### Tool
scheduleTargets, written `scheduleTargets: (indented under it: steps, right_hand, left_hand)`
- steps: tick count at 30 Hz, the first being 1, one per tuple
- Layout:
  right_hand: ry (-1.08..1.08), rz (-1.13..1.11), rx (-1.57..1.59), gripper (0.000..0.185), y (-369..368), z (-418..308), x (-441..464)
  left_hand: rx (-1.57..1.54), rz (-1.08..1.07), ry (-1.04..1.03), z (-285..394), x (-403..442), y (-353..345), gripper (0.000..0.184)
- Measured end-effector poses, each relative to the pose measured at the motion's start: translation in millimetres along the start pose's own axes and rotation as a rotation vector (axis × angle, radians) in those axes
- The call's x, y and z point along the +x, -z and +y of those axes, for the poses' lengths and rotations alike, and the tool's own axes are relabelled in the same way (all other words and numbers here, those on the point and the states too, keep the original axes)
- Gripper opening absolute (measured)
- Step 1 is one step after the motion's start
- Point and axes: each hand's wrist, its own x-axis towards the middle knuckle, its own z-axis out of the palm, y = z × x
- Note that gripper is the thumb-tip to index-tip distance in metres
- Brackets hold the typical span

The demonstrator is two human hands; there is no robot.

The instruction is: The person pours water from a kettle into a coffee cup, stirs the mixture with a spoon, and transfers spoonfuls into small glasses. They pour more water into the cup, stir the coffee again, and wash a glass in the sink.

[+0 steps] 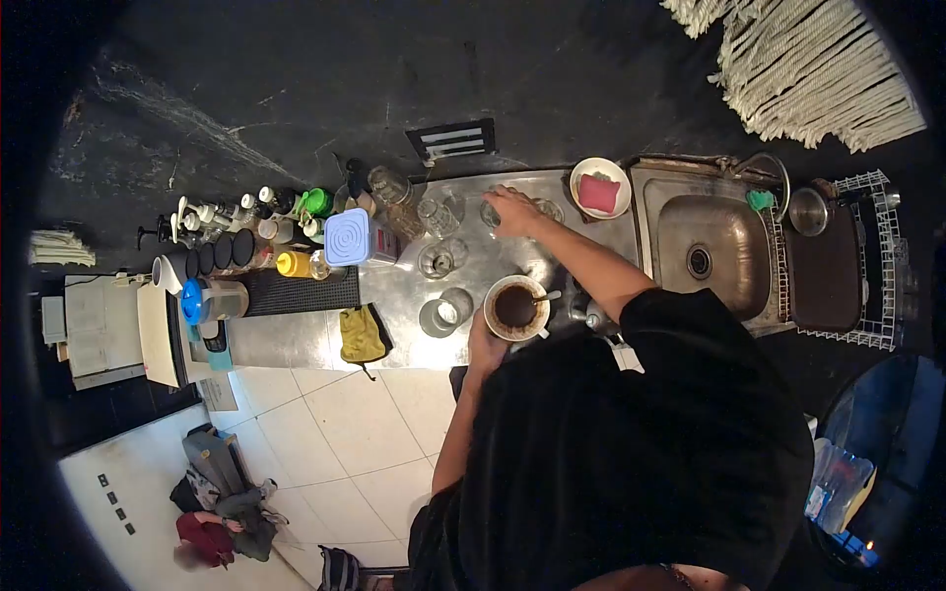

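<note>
My left hand (486, 347) is closed around the near side of a wide white cup (490, 320) at the counter's front edge. Dark brown liquid fills much of the cup, and a spoon (548, 295) leans on its rim. My right hand (512, 211) reaches to the back of the counter, its fingers closed over a clear glass (489, 214) that they partly hide. Left of the hands stand several clear glass vessels, among them a jar (436, 261) and a glass (445, 313) near the cup.
A white bowl with a pink sponge (598, 193) sits beside the steel sink (714, 231). Beyond it is a wire dish rack (867, 187). Leftward are a yellow pouch (363, 337), a blue-lidded container (348, 238) and several bottles (281, 202). A person (209, 537) is farther off.
</note>
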Motion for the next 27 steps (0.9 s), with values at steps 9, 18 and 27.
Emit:
scheduleTargets:
  steps: [9,18,27]
  right_hand:
    - [0.119,0.017,-0.011,0.090,-14.2,-4.7,-21.7]
    - [0.068,-0.008,-0.004,0.096,-5.2,1.6,-35.2]
    - [0.064,0.024,0.078,0.103,-17.5,11.7,-26.2]
  left_hand:
    - [0.532,-0.025,-0.073,-31.8,8.4,25.3,0.063]
    - [0.593,0.047,-0.049,-16.1,2.6,15.5,0.063]
    - [0.544,0.017,-0.073,-22.2,5.0,18.4,0.056]
